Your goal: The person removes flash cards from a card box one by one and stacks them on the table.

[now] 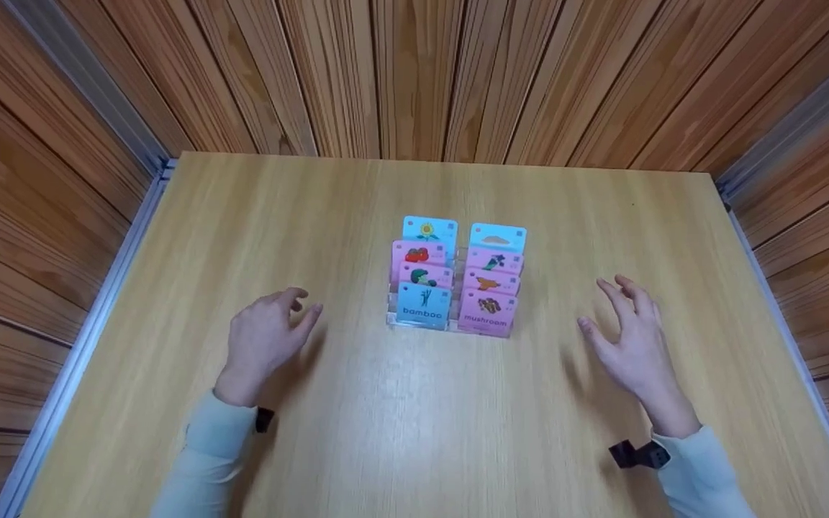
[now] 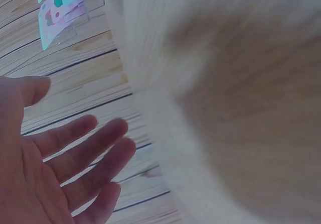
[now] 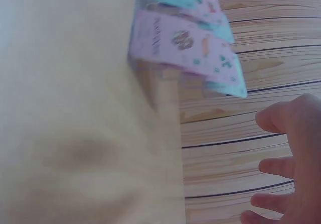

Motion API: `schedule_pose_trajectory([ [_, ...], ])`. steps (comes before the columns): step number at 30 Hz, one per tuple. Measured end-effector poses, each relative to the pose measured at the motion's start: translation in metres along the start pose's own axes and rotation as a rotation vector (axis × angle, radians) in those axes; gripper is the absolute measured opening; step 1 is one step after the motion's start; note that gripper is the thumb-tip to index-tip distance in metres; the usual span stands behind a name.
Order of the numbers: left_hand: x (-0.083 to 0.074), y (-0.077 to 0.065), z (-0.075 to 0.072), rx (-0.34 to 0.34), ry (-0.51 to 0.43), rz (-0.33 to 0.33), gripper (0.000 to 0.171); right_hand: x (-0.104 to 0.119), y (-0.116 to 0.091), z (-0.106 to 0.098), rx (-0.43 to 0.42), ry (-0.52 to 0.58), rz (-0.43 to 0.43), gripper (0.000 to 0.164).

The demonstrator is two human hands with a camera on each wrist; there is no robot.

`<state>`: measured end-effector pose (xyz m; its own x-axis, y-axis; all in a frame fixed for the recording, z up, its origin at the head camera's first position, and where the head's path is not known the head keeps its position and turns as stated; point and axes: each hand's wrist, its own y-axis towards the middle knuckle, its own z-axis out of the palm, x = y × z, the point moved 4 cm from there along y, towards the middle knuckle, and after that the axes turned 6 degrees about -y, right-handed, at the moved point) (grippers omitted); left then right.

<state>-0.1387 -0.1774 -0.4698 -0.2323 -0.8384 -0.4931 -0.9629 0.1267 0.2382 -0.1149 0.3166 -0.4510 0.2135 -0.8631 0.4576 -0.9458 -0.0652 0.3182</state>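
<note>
A clear card holder (image 1: 453, 325) stands mid-table with picture cards in two tiered columns. At the front of the left column is a blue bamboo card (image 1: 423, 305); behind it rise pink cards and a blue sunflower card (image 1: 429, 229). A pink mushroom card (image 1: 487, 314) fronts the right column, with more pink cards and a blue card (image 1: 498, 236) behind. To the left of the holder my left hand (image 1: 267, 338) hovers, fingers relaxed and holding nothing. My right hand (image 1: 630, 342) is raised on the other side, loosely spread, apart from the cards.
The wooden table (image 1: 400, 446) backs onto wood-plank panels (image 1: 414, 79), with more panels at both sides. Metal rails (image 1: 91, 345) run along the side edges. A dark wrist strap (image 1: 641, 455) sits by the right sleeve.
</note>
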Motion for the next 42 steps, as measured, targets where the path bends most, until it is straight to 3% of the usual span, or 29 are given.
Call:
schedule_pose_trajectory([
  [6, -0.001, 0.016, 0.016, 0.089, -0.186, -0.086, 0.035, 0.008, 0.01, 0.007, 0.014, 0.08, -0.009, 0.053],
  [14, -0.015, 0.043, 0.038, 0.199, -0.471, -0.192, 0.045, 0.017, 0.032, 0.018, 0.035, 0.194, 0.034, 0.049],
  [22, -0.031, 0.064, 0.057, 0.202, -0.655, -0.198, 0.05, 0.022, 0.054, 0.031, 0.078, 0.293, 0.078, 0.051],
  [29, -0.038, 0.074, 0.077, 0.279, -0.822, -0.197, 0.072, 0.037, 0.076, 0.04, 0.081, 0.325, 0.077, 0.05],
  [34, -0.038, 0.08, 0.088, 0.32, -0.892, -0.201, 0.077, 0.044, 0.091, 0.047, 0.093, 0.344, 0.075, 0.048],
  [42, -0.042, 0.081, 0.098, 0.376, -0.857, -0.225, 0.077, 0.046, 0.102, 0.053, 0.085, 0.368, 0.071, 0.04],
])
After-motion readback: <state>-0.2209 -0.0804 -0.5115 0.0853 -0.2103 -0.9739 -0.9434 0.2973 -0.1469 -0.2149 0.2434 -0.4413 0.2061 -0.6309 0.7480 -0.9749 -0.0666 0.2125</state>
